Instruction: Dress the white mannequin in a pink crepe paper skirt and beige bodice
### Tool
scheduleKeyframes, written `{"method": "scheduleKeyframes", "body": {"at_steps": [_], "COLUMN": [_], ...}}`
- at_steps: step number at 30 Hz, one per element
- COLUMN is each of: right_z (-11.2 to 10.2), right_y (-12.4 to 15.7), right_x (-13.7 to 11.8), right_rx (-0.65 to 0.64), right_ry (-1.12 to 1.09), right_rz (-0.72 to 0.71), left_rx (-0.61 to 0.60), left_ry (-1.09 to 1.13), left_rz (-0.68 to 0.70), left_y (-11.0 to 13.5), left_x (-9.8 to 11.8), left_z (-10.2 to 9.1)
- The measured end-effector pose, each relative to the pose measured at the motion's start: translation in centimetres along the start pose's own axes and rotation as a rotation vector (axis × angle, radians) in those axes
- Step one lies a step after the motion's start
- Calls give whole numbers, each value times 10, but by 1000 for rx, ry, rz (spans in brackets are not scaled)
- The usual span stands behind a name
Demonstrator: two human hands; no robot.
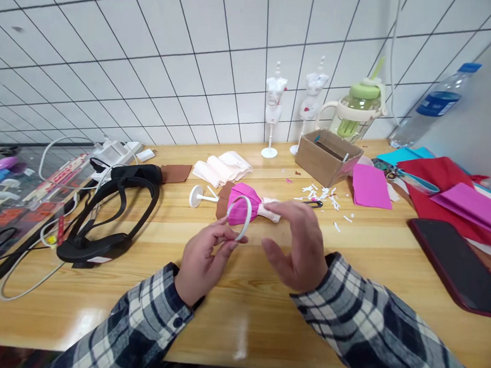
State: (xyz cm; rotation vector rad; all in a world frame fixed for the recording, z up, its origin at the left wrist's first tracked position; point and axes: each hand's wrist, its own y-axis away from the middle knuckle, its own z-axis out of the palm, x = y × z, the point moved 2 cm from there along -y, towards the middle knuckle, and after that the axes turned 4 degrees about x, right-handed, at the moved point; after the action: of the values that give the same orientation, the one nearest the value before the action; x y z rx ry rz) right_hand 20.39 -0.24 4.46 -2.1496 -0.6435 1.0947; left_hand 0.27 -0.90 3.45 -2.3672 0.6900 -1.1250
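Note:
My left hand (206, 254) pinches a thin white ring, which looks like a narrow roll of tape (247, 221), between thumb and fingers and holds it upright above the table. To its right, my right hand (298, 246) is open, thumb and fingers apart, with nothing visible in it. Just behind the ring a small dress form (196, 196) lies on its side, its round white base to the left. It wears a pleated pink and brown paper dress (243, 202) with a pale top (270, 209), partly covered by the ring and my right fingertips.
Two white dress forms (273, 109) stand by the tiled wall. Beside them are a cardboard box (326, 159), a green-lidded cup (359, 111) and a water bottle (441, 106). White paper scraps (319, 194), coloured sheets (371, 186) and a phone (462, 266) lie right; a black headset (110, 219) lies left.

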Motion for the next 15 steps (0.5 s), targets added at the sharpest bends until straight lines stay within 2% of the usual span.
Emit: {"method": "scheduleKeyframes", "body": {"at_steps": [4,11,15], "right_z": [13,26,26], "right_y": [12,22,22], "right_x": [-19,-14,-14], "right_rx": [-70,-29,-57], "right_ry": [-161,-324,-399], "right_rz": [92,256,282], "left_rx": [-49,-178,-195], "left_ry": [37,1,12], "left_rz": [41,220,240], "left_y": [3,1,0], "left_x": [8,6,6], "left_z": [8,12,12]}}
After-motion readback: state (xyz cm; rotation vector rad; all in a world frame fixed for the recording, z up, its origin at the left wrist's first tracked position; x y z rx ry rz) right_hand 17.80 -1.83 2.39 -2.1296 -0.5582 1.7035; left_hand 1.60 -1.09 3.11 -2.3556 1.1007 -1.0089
